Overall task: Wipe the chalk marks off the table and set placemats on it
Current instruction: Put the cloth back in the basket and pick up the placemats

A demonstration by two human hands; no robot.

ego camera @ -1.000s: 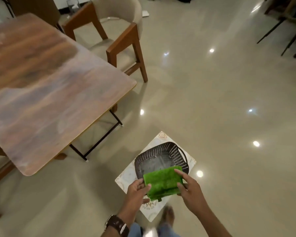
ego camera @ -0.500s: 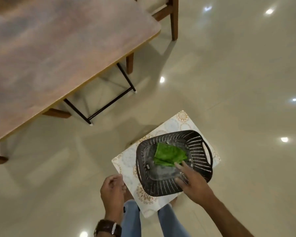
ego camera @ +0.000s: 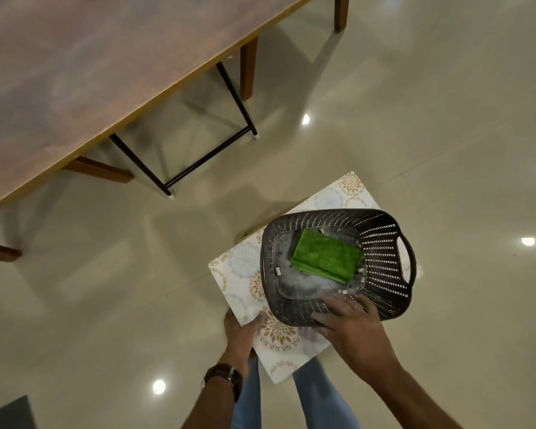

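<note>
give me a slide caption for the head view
Right hand grips basket holding green cloth; left hand holds placemat.

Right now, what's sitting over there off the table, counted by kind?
Green cloth: 1, folded inside the basket
Dark basket: 1, on the placemats
Patterned placemats: 1 stack, exact number unclear
Small white chalk pieces: at least 3 in the basket
Total: 4 kinds

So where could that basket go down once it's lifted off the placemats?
The table top shows bare wood across its visible stretch. Open floor lies right of the table legs. It is crowded at the placemats: basket with green cloth, left hand, right hand.
</note>
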